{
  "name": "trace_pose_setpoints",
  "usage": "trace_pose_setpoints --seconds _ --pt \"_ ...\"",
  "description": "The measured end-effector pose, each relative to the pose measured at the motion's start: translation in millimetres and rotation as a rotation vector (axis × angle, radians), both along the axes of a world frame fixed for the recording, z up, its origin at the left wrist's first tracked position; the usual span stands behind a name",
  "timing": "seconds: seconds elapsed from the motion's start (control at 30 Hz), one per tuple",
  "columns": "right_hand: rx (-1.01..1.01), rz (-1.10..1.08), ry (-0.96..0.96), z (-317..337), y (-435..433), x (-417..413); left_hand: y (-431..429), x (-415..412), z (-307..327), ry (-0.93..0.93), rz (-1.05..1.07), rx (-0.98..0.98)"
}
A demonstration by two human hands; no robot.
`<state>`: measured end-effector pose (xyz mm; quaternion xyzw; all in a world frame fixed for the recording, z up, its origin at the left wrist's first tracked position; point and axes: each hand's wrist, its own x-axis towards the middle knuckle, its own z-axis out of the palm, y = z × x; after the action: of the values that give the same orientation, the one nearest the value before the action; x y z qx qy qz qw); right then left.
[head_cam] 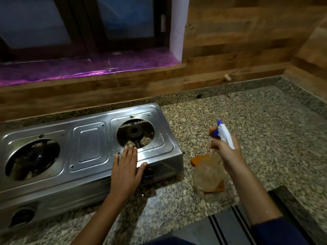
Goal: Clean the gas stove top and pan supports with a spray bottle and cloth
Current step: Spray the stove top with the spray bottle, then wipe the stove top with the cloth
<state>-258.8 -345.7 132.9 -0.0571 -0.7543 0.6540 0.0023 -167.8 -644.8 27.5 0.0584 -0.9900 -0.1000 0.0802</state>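
A steel two-burner gas stove (88, 145) lies on the granite counter with no pan supports on it, so both burner holes are bare. My left hand (126, 167) rests flat on the stove's front right corner, beside the right burner hole (135, 132). My right hand (225, 149) grips a clear spray bottle (208, 174) with a white and blue trigger head (224, 133), its nozzle facing the stove. An orange cloth (200, 160) lies on the counter under the bottle.
Granite counter (256, 121) spreads to the right of the stove. A wood-panelled wall (230, 41) rises behind it, with a window and a purple-lined sill (79, 68) at the back left. A dark ribbed sink edge (230, 225) sits at the front right.
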Motion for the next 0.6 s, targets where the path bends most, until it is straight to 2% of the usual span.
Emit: trace_pose_setpoints --seconds 0.2,0.3,0.37,0.5,0.6 --pt "0.135 -0.064 0.305 -10.4 -0.5 -74.2 10.2 1.6 1.6 0.051 0.073 -0.040" --pt "0.230 -0.015 0.346 -29.8 -9.4 -108.7 12.3 4.5 0.5 0.072 0.085 -0.057" --pt "0.239 0.032 0.292 -45.6 -15.8 -121.7 11.7 5.1 0.2 0.075 0.084 -0.061" --pt "0.110 0.056 0.059 -69.2 -24.8 -132.8 12.1 5.2 -0.8 0.073 0.081 -0.073" --pt "0.243 0.117 -0.004 -78.7 -21.9 -129.4 11.7 6.3 -1.0 0.078 0.082 -0.067"
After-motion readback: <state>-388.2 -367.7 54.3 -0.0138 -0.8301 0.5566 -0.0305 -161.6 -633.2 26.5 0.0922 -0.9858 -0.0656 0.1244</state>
